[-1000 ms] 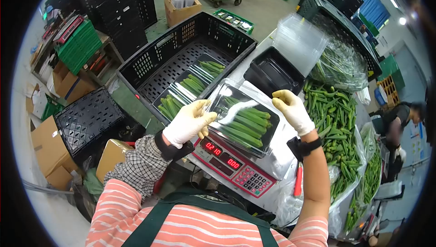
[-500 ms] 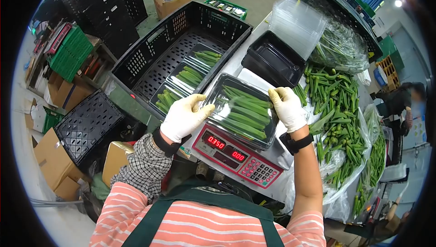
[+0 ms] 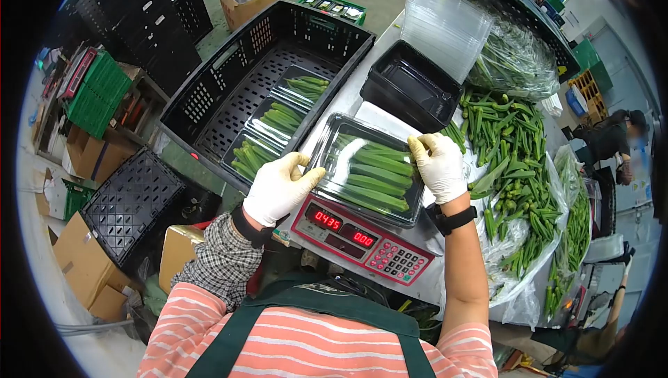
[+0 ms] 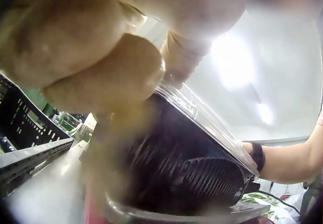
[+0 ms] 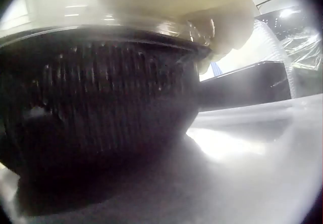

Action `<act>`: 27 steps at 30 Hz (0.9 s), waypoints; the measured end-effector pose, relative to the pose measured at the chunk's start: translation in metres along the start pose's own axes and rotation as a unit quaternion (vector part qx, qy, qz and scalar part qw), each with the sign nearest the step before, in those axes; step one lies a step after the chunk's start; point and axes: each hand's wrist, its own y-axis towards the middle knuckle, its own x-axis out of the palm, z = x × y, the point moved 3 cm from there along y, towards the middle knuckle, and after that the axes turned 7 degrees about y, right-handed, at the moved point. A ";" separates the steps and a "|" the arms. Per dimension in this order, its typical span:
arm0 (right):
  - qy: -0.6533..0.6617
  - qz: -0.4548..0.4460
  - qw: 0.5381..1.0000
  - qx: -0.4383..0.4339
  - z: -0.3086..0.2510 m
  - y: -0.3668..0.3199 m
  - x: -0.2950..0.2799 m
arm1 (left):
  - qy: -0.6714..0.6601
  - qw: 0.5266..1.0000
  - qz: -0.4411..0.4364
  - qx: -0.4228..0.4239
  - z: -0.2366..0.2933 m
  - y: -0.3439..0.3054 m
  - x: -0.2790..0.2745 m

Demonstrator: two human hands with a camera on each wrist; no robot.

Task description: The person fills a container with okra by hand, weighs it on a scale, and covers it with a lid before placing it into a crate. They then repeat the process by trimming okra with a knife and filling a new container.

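A black tray of okra [image 3: 376, 176] with a clear lid lies over the red-framed scale [image 3: 362, 242], whose displays read 0.435 and 0.00. My gloved left hand [image 3: 280, 187] grips the tray's left edge, thumb on the lid's side. On the opposite side my gloved right hand [image 3: 441, 169] pinches the upper right corner. In the left wrist view the fingers [image 4: 101, 72] hold the rim beside the black tray wall [image 4: 176, 153]. Close up, the right wrist view has the ribbed tray side [image 5: 101, 97] under the clear lid, with the right hand [image 5: 202, 12] on its corner.
Left of the table, a black crate [image 3: 229, 86] holds several lidded okra packs [image 3: 282, 117]. Empty black trays [image 3: 414, 86] and stacked clear lids [image 3: 445, 30] stand behind the scale. Loose okra [image 3: 511, 169] covers the right side. A person [image 3: 612, 138] is at the far right.
The left hand has moved from the raised lid to the tray's left edge, and the right hand has come onto its right corner. The lid now lies flat, and the reading has risen from 0.210 to 0.435.
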 end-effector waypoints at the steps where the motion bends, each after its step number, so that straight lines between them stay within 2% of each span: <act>1: 0.001 0.001 1.000 0.000 0.000 -0.001 0.001 | -0.003 1.000 -0.001 0.000 -0.001 0.001 0.001; 2: 0.089 -0.036 0.990 0.102 0.006 -0.003 0.005 | -0.005 1.000 -0.002 -0.001 -0.002 0.002 0.002; 3: 0.176 -0.073 0.961 0.201 0.010 -0.006 0.010 | -0.004 1.000 -0.002 0.000 -0.003 0.002 0.002; 4: 0.257 -0.084 0.931 0.247 0.013 -0.006 0.013 | -0.005 1.000 -0.002 -0.003 -0.003 0.002 0.003; 7: 0.277 -0.106 0.926 0.235 0.013 -0.003 0.015 | -0.005 1.000 -0.016 -0.009 -0.008 0.003 0.006; 9: 0.280 -0.103 0.932 0.206 0.017 -0.003 0.017 | -0.048 0.993 0.074 0.080 -0.005 0.001 0.007; 10: 0.315 -0.107 0.921 0.202 0.014 -0.003 0.017 | -0.137 0.985 0.069 0.081 0.005 -0.004 0.007; 11: 0.351 -0.113 0.908 0.199 0.013 -0.003 0.018 | -0.051 0.986 0.078 0.137 -0.007 -0.002 0.013; 13: 0.361 -0.136 0.902 0.194 0.019 -0.002 0.021 | -0.042 0.979 0.100 0.174 -0.012 -0.003 0.020; 15: 0.435 -0.203 0.835 0.271 0.024 -0.003 0.025 | -0.054 0.981 0.096 0.157 -0.016 -0.004 0.020; 17: 0.434 -0.215 0.834 0.266 0.028 0.001 0.027 | -0.101 0.981 0.054 0.160 -0.024 0.001 0.022; 18: 0.441 -0.231 0.828 0.259 0.026 0.002 0.026 | -0.168 0.967 0.069 0.178 -0.017 0.006 0.020; 19: 0.447 -0.246 0.822 0.253 0.023 0.003 0.025 | -0.166 0.966 0.072 0.182 -0.015 0.011 0.010; 21: 0.428 -0.262 0.822 0.270 0.023 0.004 0.022 | -0.164 0.977 -0.135 0.001 -0.014 0.033 -0.008; 22: 0.422 -0.257 0.826 0.272 0.024 0.004 0.022 | -0.177 0.974 -0.144 0.017 -0.016 0.050 -0.007; 25: 0.412 -0.256 0.828 0.282 0.026 0.003 0.025 | -0.209 0.951 -0.221 -0.061 -0.010 0.089 -0.001; 27: 0.393 -0.239 0.846 0.268 0.024 0.004 0.023 | -0.240 0.945 -0.210 -0.079 -0.011 0.104 0.013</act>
